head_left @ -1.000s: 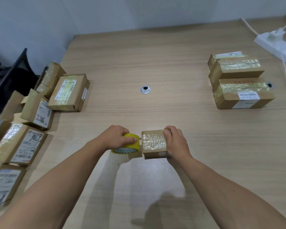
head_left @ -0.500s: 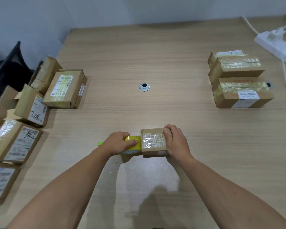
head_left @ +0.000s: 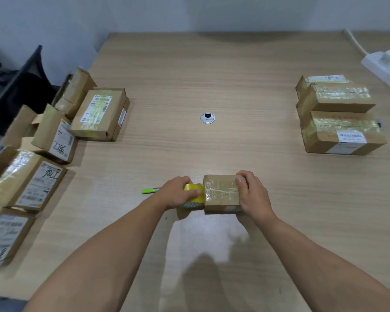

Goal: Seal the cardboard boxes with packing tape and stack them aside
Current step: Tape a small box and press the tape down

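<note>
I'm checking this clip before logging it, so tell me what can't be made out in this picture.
Head view:
tape roll: mostly covered by the left hand; its free end is hidden.
small box: right side under the right hand.
green marker: one end behind the left hand.
power strip: blurred, cut off by the right edge.

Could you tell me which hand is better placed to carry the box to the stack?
Right: the right hand grips the box, and the stack lies on its side; the left hand holds the tape.
</note>
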Available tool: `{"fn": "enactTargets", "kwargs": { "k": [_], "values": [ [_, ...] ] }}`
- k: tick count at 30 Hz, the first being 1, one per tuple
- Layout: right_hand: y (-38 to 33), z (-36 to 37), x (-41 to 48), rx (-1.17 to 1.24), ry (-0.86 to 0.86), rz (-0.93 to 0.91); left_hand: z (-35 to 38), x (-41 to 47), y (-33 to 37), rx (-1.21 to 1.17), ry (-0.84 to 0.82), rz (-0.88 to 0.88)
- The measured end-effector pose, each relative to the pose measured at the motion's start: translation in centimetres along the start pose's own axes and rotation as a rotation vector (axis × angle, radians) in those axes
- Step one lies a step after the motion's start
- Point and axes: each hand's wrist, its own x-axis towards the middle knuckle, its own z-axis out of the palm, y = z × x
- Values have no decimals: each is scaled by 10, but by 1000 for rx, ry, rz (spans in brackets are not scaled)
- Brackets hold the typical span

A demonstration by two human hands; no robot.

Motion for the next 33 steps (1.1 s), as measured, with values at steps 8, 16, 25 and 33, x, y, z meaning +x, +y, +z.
{"fn": "enactTargets", "kwargs": {
  "k": [8, 16, 25, 33],
  "values": [
    [2, -3, 0, 48, 11, 29, -10, -3, -20, -241, 71, 58],
    [1, 1, -1, 33, 15, 14, -17, 17, -58, -76, 330, -49],
    [7, -2, 2, 50, 30, 18, -2, 12, -71, 528, 185, -140],
    [4, 1, 1, 31, 14, -2, -30, 16, -61, 375, 174, -66]
  ]
}}
